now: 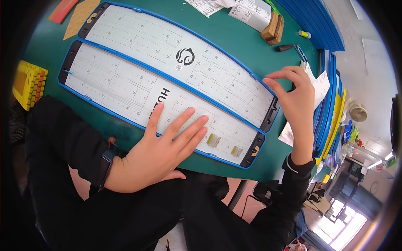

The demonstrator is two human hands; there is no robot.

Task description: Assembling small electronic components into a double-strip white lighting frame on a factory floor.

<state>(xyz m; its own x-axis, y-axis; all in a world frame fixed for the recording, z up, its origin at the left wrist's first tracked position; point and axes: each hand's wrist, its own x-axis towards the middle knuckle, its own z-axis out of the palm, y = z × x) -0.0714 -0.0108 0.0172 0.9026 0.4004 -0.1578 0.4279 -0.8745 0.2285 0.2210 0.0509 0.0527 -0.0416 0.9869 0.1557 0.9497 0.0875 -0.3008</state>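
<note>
A long blue-rimmed case [176, 73] lies open on the table, its two white halves side by side and printed with dotted grids. My left hand [155, 157] rests with fingers spread on the nearer half, the thumb by the table's front edge. Faint thin strands run along that half from a small blue bit [68, 72] at its left end. Two little yellowish rows of fine pieces [213, 140] sit near its right end. Above the right end of the farther half, my right hand [296, 90] pinches thumb and forefinger together; anything between them is too small to see.
Green tabletop [44, 39] surrounds the case. At the far right are a wooden block [273, 29], printed papers [251, 12], a dark-handled tool [287, 48] and a small yellow-green cylinder [305, 34]. A yellow rack [31, 85] stands at the left. Blue panels [322, 100] border the right side.
</note>
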